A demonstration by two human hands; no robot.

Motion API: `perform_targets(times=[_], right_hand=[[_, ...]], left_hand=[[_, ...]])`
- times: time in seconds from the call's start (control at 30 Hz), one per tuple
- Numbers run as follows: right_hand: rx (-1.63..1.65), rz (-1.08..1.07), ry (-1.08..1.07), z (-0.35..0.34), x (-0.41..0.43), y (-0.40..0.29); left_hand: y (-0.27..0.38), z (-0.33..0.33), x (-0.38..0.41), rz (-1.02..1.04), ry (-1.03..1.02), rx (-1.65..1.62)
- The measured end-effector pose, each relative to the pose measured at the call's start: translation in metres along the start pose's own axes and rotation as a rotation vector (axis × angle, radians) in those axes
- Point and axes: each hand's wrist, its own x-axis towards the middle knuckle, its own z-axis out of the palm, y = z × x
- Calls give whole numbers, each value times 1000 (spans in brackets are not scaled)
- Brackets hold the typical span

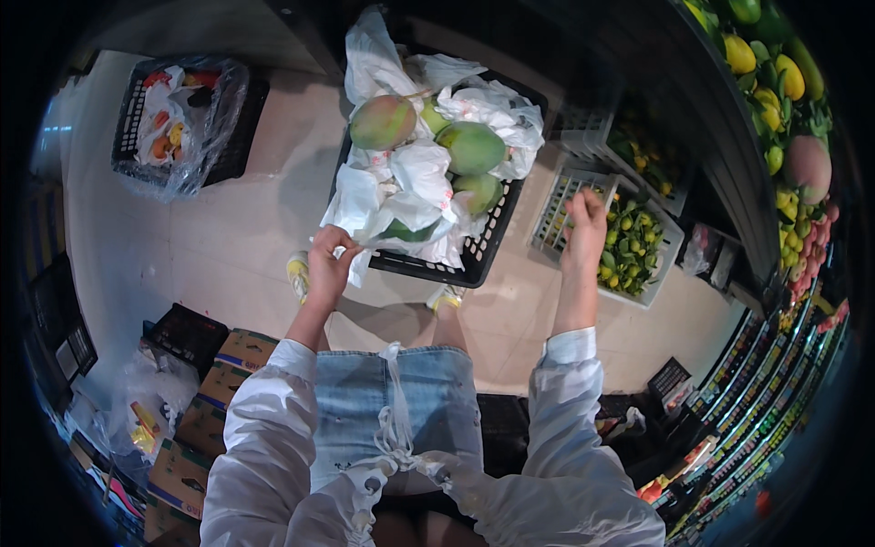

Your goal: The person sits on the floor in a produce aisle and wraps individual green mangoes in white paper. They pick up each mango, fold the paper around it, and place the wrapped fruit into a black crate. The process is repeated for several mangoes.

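Note:
My left hand [331, 263] pinches a sheet of white wrapping paper [355, 198] at the near left corner of a black plastic crate [448, 275]. Inside the crate lie several green mangoes, among them a reddish-green mango [383, 123] and a large green mango [472, 148], amid crumpled white paper. Beneath the pinched sheet another mango [410, 230] is partly covered. My right hand [586, 219] is raised to the right of the crate, apart from it, with fingers curled. It overlaps the view of a white crate [666, 263] of small yellow-green citrus fruit; nothing shows in its fingers.
A black crate [236, 147] with plastic film and wrapped fruit stands at the upper left. Cardboard boxes [178, 475] are stacked at lower left beside plastic bags [154, 396]. Fruit displays [786, 137] and stocked shelves [752, 390] line the right. Tiled floor [225, 239] surrounds my feet.

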Motion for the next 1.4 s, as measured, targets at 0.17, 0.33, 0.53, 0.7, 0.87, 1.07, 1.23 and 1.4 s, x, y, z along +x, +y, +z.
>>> perform_targets(times=[0.17, 0.33, 0.53, 0.7, 0.87, 1.07, 1.23, 1.4], right_hand=[[-7, 91, -69, -28, -35, 102], [-56, 601, -200, -1, -68, 139], [-580, 347, -232, 49, -63, 254], [-451, 661, -92, 76, -42, 286], [-268, 609, -48, 98, -28, 342], [-312, 389, -19, 112, -67, 277], [-238, 356, 47, 113, -106, 228], [-15, 329, 85, 96, -141, 179]], left_hand=[[3, -2, 44, -250, 128, -357], [-81, -24, 75, -562, 459, -445], [-99, -27, 60, -707, 388, -326], [-93, -39, 39, -729, 314, -288], [-43, -18, 54, -733, 457, -57], [34, 45, 39, 125, 205, 261], [92, 135, 8, 468, -220, 402], [56, 167, -6, 190, -418, 370]])
